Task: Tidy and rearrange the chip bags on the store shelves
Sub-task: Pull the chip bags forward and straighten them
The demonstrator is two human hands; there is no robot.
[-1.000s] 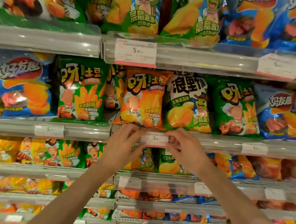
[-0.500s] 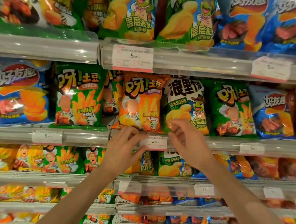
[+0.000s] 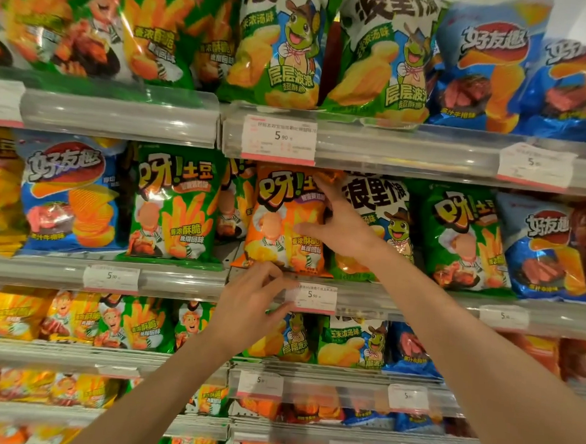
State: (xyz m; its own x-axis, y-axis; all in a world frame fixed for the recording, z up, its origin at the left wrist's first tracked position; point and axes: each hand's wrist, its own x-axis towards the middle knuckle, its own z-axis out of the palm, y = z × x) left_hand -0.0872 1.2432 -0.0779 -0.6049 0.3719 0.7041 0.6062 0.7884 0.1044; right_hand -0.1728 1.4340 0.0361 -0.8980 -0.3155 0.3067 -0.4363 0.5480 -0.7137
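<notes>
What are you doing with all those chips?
A person is tidying a store shelf full of chip bags. Their right hand grips the right edge of an orange chip bag that stands between a green bag and a green-and-white bag with a cartoon frog. Their left hand is at the bag's bottom edge, just beside the price tag on the shelf rail. The bag is still on the shelf, not yet pulled out.

Glossy, crinkled foil-plastic orange chip bag [image 3: 284, 221]; clear shiny plastic shelf rail [image 3: 119, 117].
</notes>
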